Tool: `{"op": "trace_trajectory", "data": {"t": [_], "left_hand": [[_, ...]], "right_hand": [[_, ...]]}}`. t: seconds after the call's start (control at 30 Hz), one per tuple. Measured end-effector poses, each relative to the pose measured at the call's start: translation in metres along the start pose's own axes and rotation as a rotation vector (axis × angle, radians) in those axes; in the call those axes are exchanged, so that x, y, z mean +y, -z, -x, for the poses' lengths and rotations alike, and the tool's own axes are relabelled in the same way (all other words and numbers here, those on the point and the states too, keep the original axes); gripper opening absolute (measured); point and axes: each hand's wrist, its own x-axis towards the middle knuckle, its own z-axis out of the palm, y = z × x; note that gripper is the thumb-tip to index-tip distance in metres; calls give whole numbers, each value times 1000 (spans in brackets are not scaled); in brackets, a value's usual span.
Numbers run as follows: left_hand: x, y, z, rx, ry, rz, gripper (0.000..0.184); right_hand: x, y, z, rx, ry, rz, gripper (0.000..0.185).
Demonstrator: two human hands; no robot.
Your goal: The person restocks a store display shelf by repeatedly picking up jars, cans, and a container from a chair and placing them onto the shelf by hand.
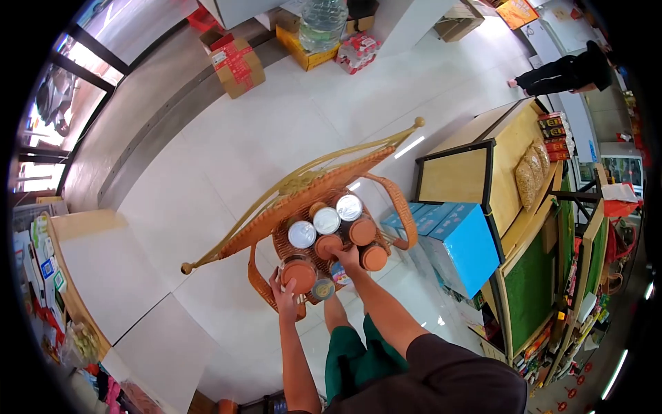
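Observation:
A wicker chair [262,234] with a tall back and looped armrests stands in front of me, and its seat bears several jars. Three jars have silvery tops, one of them [326,220] in the middle; others have orange-brown lids, such as the one [374,257] at the right. My left hand [283,293] is closed round a large jar with an orange-brown lid [298,274] at the seat's left front. The fingers of my right hand [346,258] are bent at another orange-lidded jar [329,246] near the seat's centre. A small round tin [323,289] lies near the front edge.
Blue boxes [462,248] stand right of the chair beside a wooden shelf unit [455,176]. A counter [76,241] is at the left. Cartons [238,67] and bottle packs [358,53] lie beyond. A person [565,74] is at the far upper right.

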Motion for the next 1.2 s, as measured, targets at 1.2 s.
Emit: {"op": "trace_trajectory", "data": {"t": [1.2], "left_hand": [[3, -11, -3, -3, 8, -200, 70]], "right_hand": [[32, -5, -40, -341, 113, -2, 67]]}}
